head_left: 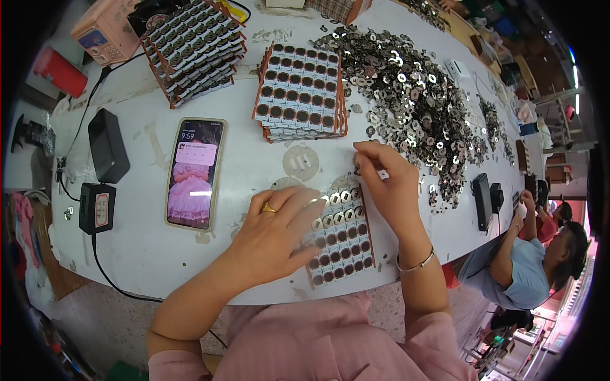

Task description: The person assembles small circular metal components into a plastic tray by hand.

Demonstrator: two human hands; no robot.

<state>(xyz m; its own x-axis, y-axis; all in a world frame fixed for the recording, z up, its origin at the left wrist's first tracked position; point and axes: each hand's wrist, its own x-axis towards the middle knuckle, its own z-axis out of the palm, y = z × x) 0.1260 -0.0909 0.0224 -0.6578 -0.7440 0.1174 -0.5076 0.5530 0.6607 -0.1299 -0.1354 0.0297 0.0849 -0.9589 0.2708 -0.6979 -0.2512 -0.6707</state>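
Observation:
In front of me lies a white panel with orange-brown edges (343,254), set with rows of dark round discs. Shiny metal pieces with diamond-shaped holes (338,218) sit on its upper rows. Over the panel's upper left is my left hand (274,228), slightly blurred, fingers stretched and thumb apart; nothing shows in it. My right hand (387,184) hovers just beyond the panel's upper right corner, its thumb and fingertips brought together. What they pinch, if anything, is too small to make out. A heap of small metal pieces (406,95) spreads right beside that hand.
Beyond my hands stands a stack of similar panels (298,89), with another stack (194,54) farther left. A phone (196,174) lies left, near a black box (108,146) and a corded black adapter (97,208). A black device (481,202) and a person in blue (518,270) are at right.

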